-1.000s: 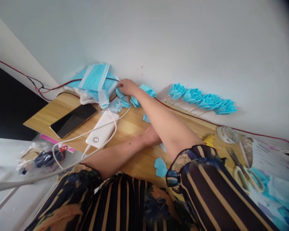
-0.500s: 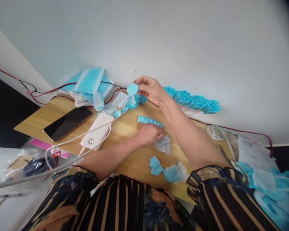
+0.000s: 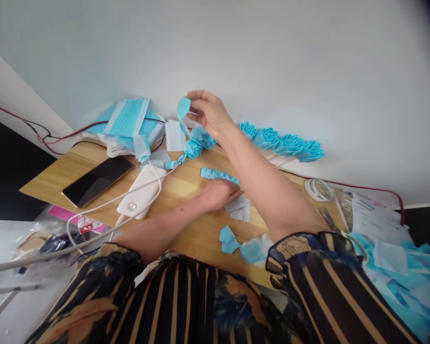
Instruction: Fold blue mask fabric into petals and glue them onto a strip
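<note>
My right hand (image 3: pixel 209 112), raised near the wall, pinches a small light-blue fabric piece (image 3: pixel 184 108) between thumb and fingers. Below that piece, a bunch of crumpled blue fabric (image 3: pixel 196 144) lies at the table's back edge. My left hand (image 3: pixel 220 193) rests low on the table with its fingers curled together; what they hold, if anything, is hidden. A pleated blue strip (image 3: pixel 215 175) lies just behind the left hand, and pale cut fabric pieces (image 3: pixel 240 210) are beside its fingertips. Nearer me are a blue cut piece (image 3: pixel 229 239) and a blue-and-white scrap (image 3: pixel 252 251).
Left on the wooden table (image 3: pixel 186 229) lie a phone (image 3: pixel 98 180) and a white power bank (image 3: pixel 141 193) with a cable. Blue face masks (image 3: pixel 127 119) are piled behind. Blue fabric flowers (image 3: pixel 281 142) line the wall; a tape roll (image 3: pixel 318 190) sits right.
My right hand has moved up and to the left, carrying the blue fabric piece, which has turned. My left hand stays in about the same place on the table.
</note>
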Motion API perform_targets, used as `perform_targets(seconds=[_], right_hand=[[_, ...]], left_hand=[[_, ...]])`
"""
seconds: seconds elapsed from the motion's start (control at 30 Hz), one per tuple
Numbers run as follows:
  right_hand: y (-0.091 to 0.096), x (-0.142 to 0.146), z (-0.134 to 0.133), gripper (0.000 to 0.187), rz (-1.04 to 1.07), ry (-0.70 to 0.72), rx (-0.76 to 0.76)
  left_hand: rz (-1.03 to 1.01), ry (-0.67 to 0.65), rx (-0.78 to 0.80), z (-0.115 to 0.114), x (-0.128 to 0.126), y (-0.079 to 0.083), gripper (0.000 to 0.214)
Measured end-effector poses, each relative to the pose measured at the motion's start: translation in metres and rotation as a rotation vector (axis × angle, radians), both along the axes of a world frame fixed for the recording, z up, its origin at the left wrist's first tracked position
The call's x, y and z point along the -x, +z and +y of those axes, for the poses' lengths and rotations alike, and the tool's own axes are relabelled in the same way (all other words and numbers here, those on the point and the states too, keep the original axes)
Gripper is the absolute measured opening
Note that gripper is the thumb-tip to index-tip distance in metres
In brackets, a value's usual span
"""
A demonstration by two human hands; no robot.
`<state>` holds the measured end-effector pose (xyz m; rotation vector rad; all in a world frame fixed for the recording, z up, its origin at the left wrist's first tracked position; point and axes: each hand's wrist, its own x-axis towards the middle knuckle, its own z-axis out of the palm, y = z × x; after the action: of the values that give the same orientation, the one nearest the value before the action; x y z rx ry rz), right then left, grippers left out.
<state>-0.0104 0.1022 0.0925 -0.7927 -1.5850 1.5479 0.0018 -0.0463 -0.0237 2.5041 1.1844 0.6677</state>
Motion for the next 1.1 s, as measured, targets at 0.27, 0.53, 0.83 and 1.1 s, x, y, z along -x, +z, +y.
perform_targets(seconds=[0.27,0.53,0.83,1.1], right_hand=[[-0.022,0.006,-0.008,0.063,-0.788,0.117,-0.817],[-0.016,0.0,0.0,0.063,-0.606,0.088,-0.8],[-0.02,-0.004,-0.019,0.045,-1.072,0.446,-1.085],[-0.036,0.004,-0.033,0.027,-1.129,0.426,-1.108]], left_hand=[[-0.05,-0.003,-0.003,0.001,0.001,-0.002,0.045],[-0.008,-0.032,0.031,-0.001,0.002,0.004,0.043],[-0.081,-0.018,0.022,-0.001,0.001,0.001,0.044],[-0.026,0.025,0.064,0.001,0.001,0.0,0.038]])
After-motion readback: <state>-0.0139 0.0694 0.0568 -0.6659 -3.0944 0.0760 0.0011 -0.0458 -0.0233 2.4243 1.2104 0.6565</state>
